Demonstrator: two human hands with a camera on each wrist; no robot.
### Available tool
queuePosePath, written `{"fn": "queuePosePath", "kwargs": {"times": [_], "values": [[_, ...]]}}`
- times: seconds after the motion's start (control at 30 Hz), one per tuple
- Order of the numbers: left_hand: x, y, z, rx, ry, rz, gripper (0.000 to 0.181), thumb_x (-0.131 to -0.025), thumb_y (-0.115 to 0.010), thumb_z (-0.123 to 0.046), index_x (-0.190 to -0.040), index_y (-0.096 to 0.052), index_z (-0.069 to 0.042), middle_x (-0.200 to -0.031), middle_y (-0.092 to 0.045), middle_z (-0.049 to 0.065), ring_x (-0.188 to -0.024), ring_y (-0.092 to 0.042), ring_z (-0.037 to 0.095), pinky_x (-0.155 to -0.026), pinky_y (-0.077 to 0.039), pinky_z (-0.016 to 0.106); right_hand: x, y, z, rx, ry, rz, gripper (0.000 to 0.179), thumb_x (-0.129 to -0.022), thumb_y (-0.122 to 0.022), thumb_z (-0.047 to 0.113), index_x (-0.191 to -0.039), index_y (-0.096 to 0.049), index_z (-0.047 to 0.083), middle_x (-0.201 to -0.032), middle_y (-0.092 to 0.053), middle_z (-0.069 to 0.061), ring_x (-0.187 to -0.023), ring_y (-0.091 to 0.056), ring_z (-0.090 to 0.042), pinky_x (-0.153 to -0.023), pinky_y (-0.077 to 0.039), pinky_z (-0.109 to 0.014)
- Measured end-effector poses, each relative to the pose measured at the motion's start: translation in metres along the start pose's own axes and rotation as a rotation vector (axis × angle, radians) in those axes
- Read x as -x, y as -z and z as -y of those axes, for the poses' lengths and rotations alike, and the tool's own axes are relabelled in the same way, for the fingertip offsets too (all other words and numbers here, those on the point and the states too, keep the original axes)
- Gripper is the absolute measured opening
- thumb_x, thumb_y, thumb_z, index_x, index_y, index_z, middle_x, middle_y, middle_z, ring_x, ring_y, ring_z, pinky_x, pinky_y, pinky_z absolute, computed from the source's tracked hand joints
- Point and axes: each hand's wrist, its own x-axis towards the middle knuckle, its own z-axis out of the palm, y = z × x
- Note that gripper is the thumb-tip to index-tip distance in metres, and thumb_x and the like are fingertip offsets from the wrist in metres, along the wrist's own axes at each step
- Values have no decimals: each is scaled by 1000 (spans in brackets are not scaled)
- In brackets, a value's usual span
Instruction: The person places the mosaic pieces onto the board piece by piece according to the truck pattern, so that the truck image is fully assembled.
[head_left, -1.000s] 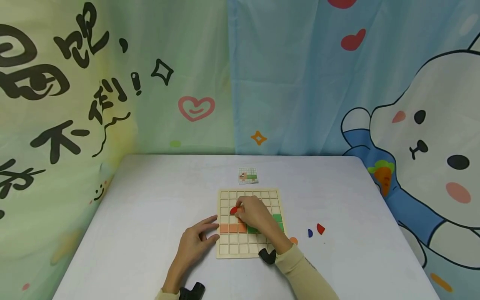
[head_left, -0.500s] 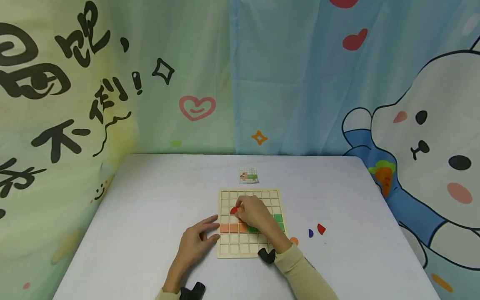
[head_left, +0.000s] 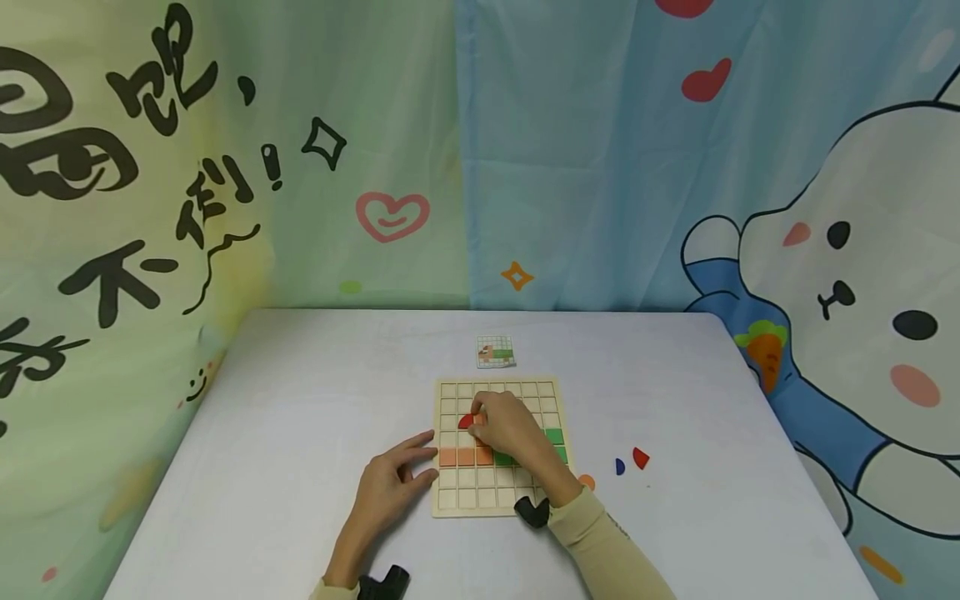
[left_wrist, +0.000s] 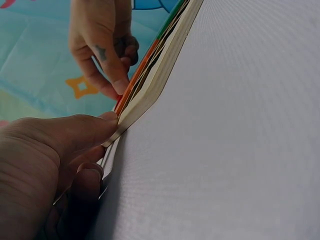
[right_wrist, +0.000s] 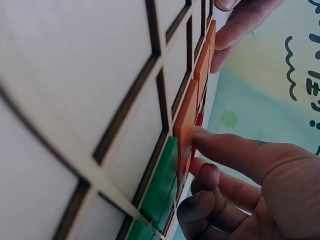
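Observation:
A square wooden grid board [head_left: 457, 498] lies on the table, with flat orange pieces [head_left: 457, 457] and green pieces [head_left: 555, 436] set in some of its cells. My right hand [head_left: 512, 425] reaches over the board, its thumb and index fingertips pinching at a small red piece with a curved edge [head_left: 466, 422]. In the right wrist view the thumb tip overlaps an orange piece [right_wrist: 186, 112], and only a sliver of red shows beyond it. My left hand [head_left: 390, 487] is at the board's left side, its spread thumb and fingers touching the edge [left_wrist: 142, 107].
Behind the board lies a small picture card [head_left: 496, 352] with a gridded pattern. To the right are a blue half-round piece [head_left: 619, 467], a red piece [head_left: 641, 457] and a round orange piece [head_left: 587, 482] beside the right forearm. A printed curtain [head_left: 585, 167] hangs behind the table.

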Motion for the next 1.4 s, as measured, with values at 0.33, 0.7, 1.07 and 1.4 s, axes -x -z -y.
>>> {"fn": "queuePosePath", "kwargs": {"times": [0.33, 0.7, 1.07, 1.4], "values": [[0, 0, 0, -3, -3, -3, 31, -86, -88, -15, -116, -82, -16, -140, -73, -2, -58, -47, -1, -54, -36, 17, 0, 1, 2, 26, -14, 16, 24, -93, -81, 17, -113, -74, 6, -84, -71, -5, -68, -53, -17, -64, -44, -32], [1, 1, -1, -6, 2, 3, 31, -86, -87, -15, -117, -82, -15, -140, -73, -2, -58, -47, -1, -54, -36, 17, 2, 2, 0, 16, -9, 1, 22, -94, -80, 18, -112, -74, 7, -86, -72, -7, -71, -57, -20, -64, -47, -34], [1, 1, 0, -8, -6, 1, 31, -86, -87, -14, -117, -82, -14, -140, -73, -2, -57, -46, -2, -53, -36, 17, 17, 14, -3, -16, -5, -36, 24, -95, -78, 20, -114, -74, 6, -63, -55, 2, -56, -46, -12, -54, -35, -27], [2, 2, -1, -24, -10, 2, 32, -86, -88, -15, -117, -82, -15, -140, -73, -3, -56, -46, -2, -53, -36, 17, 44, 34, -16, -92, 18, -56, 35, -95, -79, 18, -125, -70, 3, -66, -57, 4, -56, -47, -9, -58, -40, -25]]}}
